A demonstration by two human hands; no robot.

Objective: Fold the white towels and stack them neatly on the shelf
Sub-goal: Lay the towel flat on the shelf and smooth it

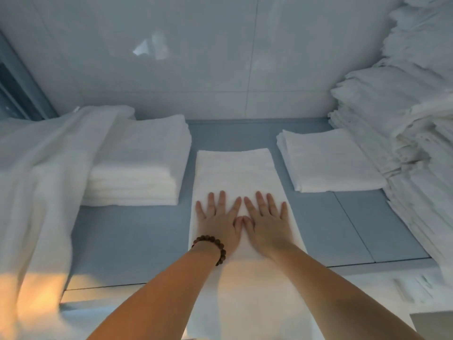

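A long white towel [235, 173], folded into a narrow strip, is laid on the blue-grey counter [137, 231] and runs from beneath the forearms to well beyond the fingertips. Both hands are pressed flat on it, side by side. The left hand [220, 222] is held open with its fingers straight and spread, and the right hand [267, 222] is held the same way. The two thumbs are touching at their tips. Nothing is gripped by either hand. A brown bead bracelet [213, 244] is worn on the left wrist.

Just to the left of the left hand and a little beyond it, a stack of folded white towels [139, 168] is set on the counter, apart from the strip. Further left, a large loose white cloth [49, 168] is draped downward. To the right of the right hand and beyond it, a thin folded towel [328, 163] is laid flat. Further right, a tall pile of white linen [397, 119] is heaped up. Beyond the fingertips, a glossy tiled wall [196, 69] is seen.
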